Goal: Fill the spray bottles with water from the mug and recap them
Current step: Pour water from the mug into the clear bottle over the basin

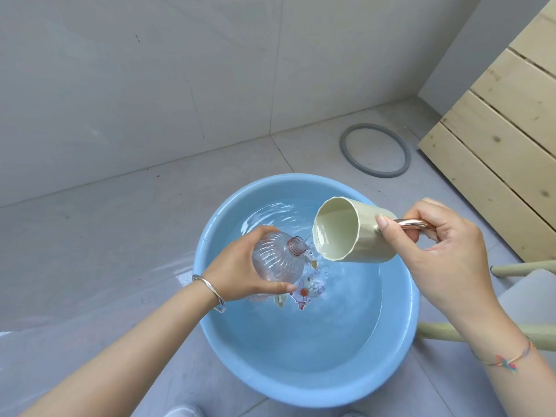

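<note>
My left hand grips a clear ribbed spray bottle with no cap, tilted so its threaded neck points right toward the mug. My right hand holds a pale green mug by its copper handle, tipped far over with its mouth facing the bottle neck. A thin trickle of water falls from the mug's rim beside the bottle's mouth. Both are held over a blue basin full of rippling water. The bottle's cap is not in view.
The basin sits on a grey tiled floor close to a grey wall. A grey rubber ring lies on the floor behind it. A pale wooden slatted panel stands at the right. Green stool legs reach in beside the basin.
</note>
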Demonstrator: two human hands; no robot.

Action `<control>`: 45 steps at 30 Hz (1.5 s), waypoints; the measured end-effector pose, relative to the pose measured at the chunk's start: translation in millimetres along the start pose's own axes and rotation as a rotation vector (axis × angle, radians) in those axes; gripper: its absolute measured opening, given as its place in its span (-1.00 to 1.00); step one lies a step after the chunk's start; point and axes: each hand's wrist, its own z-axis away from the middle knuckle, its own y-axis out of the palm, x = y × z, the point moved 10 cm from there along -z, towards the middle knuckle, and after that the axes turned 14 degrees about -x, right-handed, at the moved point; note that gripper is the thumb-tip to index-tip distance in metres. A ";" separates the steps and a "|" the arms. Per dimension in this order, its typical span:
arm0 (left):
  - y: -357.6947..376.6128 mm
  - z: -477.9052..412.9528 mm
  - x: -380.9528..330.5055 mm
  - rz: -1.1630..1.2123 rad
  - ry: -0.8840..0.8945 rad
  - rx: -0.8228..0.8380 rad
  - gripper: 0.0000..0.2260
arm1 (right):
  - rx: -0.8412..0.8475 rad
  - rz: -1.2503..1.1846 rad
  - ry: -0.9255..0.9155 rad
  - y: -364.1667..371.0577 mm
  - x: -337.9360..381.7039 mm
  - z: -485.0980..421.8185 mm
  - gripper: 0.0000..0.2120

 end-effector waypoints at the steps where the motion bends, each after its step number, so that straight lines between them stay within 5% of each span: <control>1: 0.1 0.0 -0.4 -0.003 0.001 0.000 -0.19 | 0.000 0.006 -0.009 0.0 0.9 -0.3 -0.66; 45: 9.0 0.1 8.0 0.000 -0.032 -0.004 -0.14 | -0.030 0.262 -0.648 22.9 75.0 16.2 -0.69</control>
